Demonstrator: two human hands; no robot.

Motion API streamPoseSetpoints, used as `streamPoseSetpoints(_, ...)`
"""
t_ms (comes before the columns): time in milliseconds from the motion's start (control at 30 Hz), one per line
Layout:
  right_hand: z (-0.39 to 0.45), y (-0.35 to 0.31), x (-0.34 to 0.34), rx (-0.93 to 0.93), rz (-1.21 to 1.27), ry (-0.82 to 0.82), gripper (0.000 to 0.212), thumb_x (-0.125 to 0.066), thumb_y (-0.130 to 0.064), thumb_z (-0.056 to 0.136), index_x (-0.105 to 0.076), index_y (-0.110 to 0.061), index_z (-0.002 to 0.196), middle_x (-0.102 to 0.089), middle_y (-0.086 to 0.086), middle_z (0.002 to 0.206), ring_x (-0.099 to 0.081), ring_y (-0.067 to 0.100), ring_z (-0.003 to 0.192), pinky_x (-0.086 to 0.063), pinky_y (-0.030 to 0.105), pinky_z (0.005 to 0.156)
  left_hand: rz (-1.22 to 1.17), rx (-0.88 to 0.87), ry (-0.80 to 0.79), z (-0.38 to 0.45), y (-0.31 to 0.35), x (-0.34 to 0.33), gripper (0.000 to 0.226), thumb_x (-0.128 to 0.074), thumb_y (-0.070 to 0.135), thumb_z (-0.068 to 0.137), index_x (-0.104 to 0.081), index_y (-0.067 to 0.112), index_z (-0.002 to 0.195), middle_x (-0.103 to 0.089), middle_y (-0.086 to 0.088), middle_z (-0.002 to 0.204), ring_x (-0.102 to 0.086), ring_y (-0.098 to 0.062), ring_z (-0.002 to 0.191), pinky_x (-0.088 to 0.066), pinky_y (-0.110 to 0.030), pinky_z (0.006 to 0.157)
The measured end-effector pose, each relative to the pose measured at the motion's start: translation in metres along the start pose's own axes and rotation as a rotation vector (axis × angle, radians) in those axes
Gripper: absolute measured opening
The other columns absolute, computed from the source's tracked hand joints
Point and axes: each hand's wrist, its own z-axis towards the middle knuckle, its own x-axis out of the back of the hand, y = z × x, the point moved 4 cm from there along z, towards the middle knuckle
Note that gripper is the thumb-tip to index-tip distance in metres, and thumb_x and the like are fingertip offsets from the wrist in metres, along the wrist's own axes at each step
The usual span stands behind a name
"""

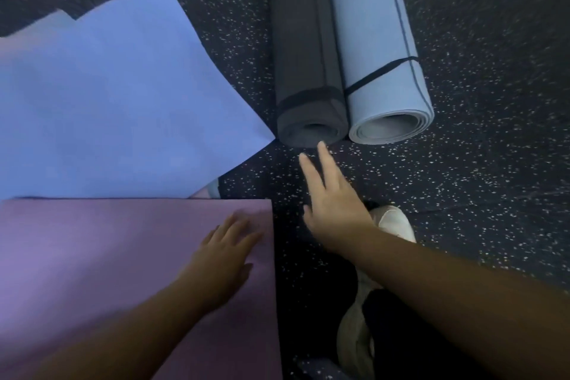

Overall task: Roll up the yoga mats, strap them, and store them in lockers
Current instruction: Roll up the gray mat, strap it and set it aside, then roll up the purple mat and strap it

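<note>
Speckled floor [462, 163] | purple mat [92, 256] cut off left | left hand [225, 253] flat on it | right hand [333, 203] released, blurred

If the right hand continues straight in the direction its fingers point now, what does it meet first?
Most likely the open end of the dark grey rolled mat: the right hand points at it with only speckled floor between. Height is unclear.

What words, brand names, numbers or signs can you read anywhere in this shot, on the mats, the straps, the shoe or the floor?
None can be read.
Dark grey rolled mat and its strap: no print visible.
Light blue rolled mat: only a thin dark line along it, no lettering.
Flat blue mat and purple mat: plain surfaces.
Shoe: blurred, no logo legible.
Speckled floor: no signs.
</note>
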Motion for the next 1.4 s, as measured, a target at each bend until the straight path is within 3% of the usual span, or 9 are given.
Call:
streamPoseSetpoints(100, -0.004, -0.041, -0.026, 0.139, -0.006, -0.101, 0.091, -0.073, -0.004, 0.065, -0.031, -0.008, 0.147, -0.024, 0.026, 0.153, -0.037, 0.043, 0.135, -0.048, 0.05, 0.097, 0.102, -0.008, -0.016, -0.028, -0.031, 0.013, 0.071, -0.094, 0.041, 0.038, -0.073, 0.021, 0.103, -0.07, -0.009, 0.111, -0.068, -0.031, 0.102, -0.057, -0.041, 0.071)
streamPoseSetpoints(267, 0.002, -0.098, -0.043, 0.284, -0.002, -0.294, 0.085, -0.052, -0.008, 0.089, 0.002, -0.02, 0.153, 0.013, 0.009, 0.159, 0.003, 0.027, 0.148, -0.014, 0.04, 0.119, 0.168, -0.006, -0.033, -0.086, -0.071, 0.05, 0.072, -0.094, 0.042, 0.04, -0.072, 0.022, 0.105, -0.07, -0.01, 0.111, -0.068, -0.03, 0.1, -0.057, -0.039, 0.069)
streamPoseSetpoints(433, -0.002, -0.118, -0.051, 0.294, -0.048, -0.407, 0.077, -0.051, -0.018, 0.094, -0.002, -0.018, 0.153, 0.01, 0.011, 0.159, -0.002, 0.026, 0.147, -0.019, 0.035, 0.117, 0.198, 0.016, -0.02, -0.145, -0.093, 0.079, 0.068, -0.087, 0.05, 0.048, -0.07, 0.027, 0.109, -0.069, -0.004, 0.115, -0.068, -0.024, 0.104, -0.057, -0.032, 0.073)
streamPoseSetpoints(567, -0.007, -0.113, -0.052, 0.249, -0.107, -0.505, 0.073, -0.049, -0.024, 0.096, -0.004, -0.019, 0.153, 0.006, 0.011, 0.16, -0.001, 0.024, 0.147, -0.02, 0.036, 0.115, 0.183, 0.078, 0.037, -0.175, -0.101, 0.056, 0.059, -0.062, 0.05, 0.066, -0.055, 0.027, 0.12, -0.067, -0.003, 0.119, -0.066, -0.024, 0.107, -0.057, -0.031, 0.075)
streamPoseSetpoints(667, -0.008, -0.102, -0.055, 0.222, -0.146, -0.573, 0.077, -0.053, -0.034, 0.095, -0.006, -0.021, 0.154, 0.007, 0.008, 0.16, 0.0, 0.023, 0.148, -0.019, 0.035, 0.116, 0.12, 0.151, 0.015, -0.174, -0.108, 0.017, 0.079, -0.08, 0.05, 0.055, -0.049, 0.024, 0.123, -0.066, -0.003, 0.12, -0.066, -0.024, 0.108, -0.057, -0.032, 0.075)
streamPoseSetpoints(900, -0.007, -0.077, -0.069, -0.012, -0.108, -0.624, 0.077, -0.062, -0.035, 0.088, -0.018, -0.026, 0.15, 0.003, 0.005, 0.157, -0.043, 0.033, 0.126, -0.04, 0.04, 0.104, 0.06, 0.167, 0.077, -0.162, -0.121, -0.026, 0.102, -0.083, 0.044, 0.029, -0.047, 0.021, 0.122, -0.065, -0.012, 0.115, -0.053, -0.03, 0.113, -0.057, -0.04, 0.073)
streamPoseSetpoints(1033, -0.005, -0.083, -0.072, -0.049, -0.05, -0.555, 0.07, -0.065, -0.029, 0.084, -0.029, -0.026, 0.144, -0.008, 0.008, 0.153, -0.046, 0.035, 0.122, -0.04, 0.039, 0.102, 0.06, 0.196, 0.166, -0.145, -0.127, -0.014, 0.107, -0.088, 0.046, 0.028, -0.046, 0.02, 0.123, -0.064, -0.012, 0.111, -0.045, -0.028, 0.099, -0.055, -0.043, 0.079)
streamPoseSetpoints(1233, 0.003, -0.085, -0.054, -0.139, 0.269, -0.21, 0.069, -0.064, -0.006, 0.079, -0.033, -0.011, 0.141, -0.03, 0.015, 0.135, -0.046, 0.034, 0.113, -0.034, 0.028, 0.091, 0.132, 0.206, 0.134, -0.115, -0.142, 0.009, 0.112, -0.093, 0.042, 0.034, -0.049, 0.015, 0.133, -0.056, -0.02, 0.131, -0.052, -0.037, 0.12, -0.053, -0.051, 0.084)
streamPoseSetpoints(1400, 0.011, -0.108, -0.041, 0.119, 0.332, -0.013, 0.044, -0.055, 0.011, 0.078, -0.054, -0.006, 0.119, -0.057, 0.009, 0.107, -0.051, 0.03, 0.099, -0.03, 0.021, 0.079, 0.118, 0.315, 0.183, -0.09, -0.153, 0.048, 0.116, -0.095, 0.039, 0.04, -0.047, 0.003, 0.139, -0.052, -0.02, 0.136, -0.056, -0.039, 0.117, -0.054, -0.046, 0.079)
